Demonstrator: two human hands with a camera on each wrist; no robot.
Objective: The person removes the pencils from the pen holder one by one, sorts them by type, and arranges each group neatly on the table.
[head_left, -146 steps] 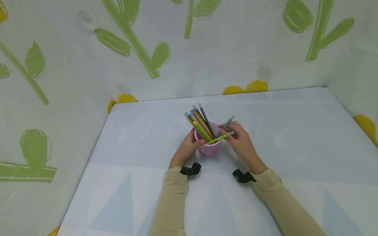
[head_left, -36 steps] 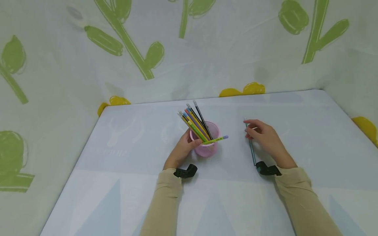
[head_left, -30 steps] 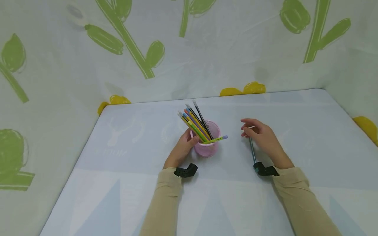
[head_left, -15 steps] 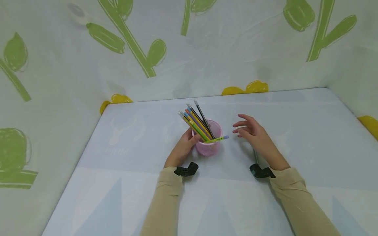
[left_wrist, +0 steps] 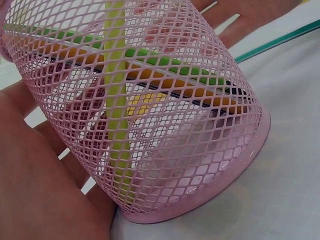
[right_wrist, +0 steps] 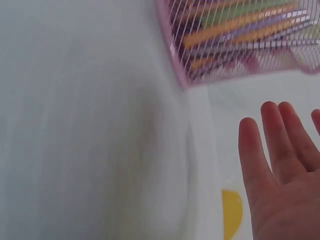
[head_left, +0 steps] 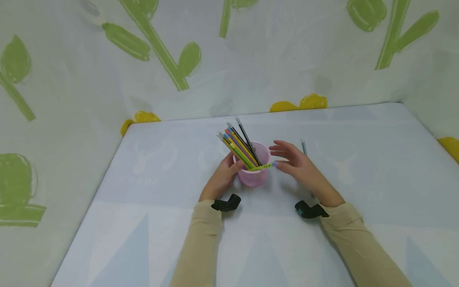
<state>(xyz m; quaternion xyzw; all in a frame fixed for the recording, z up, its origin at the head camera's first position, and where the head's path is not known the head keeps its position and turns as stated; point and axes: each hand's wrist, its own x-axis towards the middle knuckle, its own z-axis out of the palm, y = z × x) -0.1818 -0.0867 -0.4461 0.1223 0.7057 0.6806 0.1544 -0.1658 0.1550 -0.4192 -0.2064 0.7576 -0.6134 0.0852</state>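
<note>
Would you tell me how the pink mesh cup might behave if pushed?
The pink mesh cup looks light for its size, given its open lattice wall. It may tip, since most pencils lean one way, though the left hand gripping it probably steadies it.

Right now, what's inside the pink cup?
Pencils, most bunched toward the left hand; one lime pencil leans toward the right hand. Through the mesh cup, some lower lengths show. Overlapping pencils hide others, so I can't count them exactly.

Teal pencil [head_left: 304, 147], partly hidden
</note>
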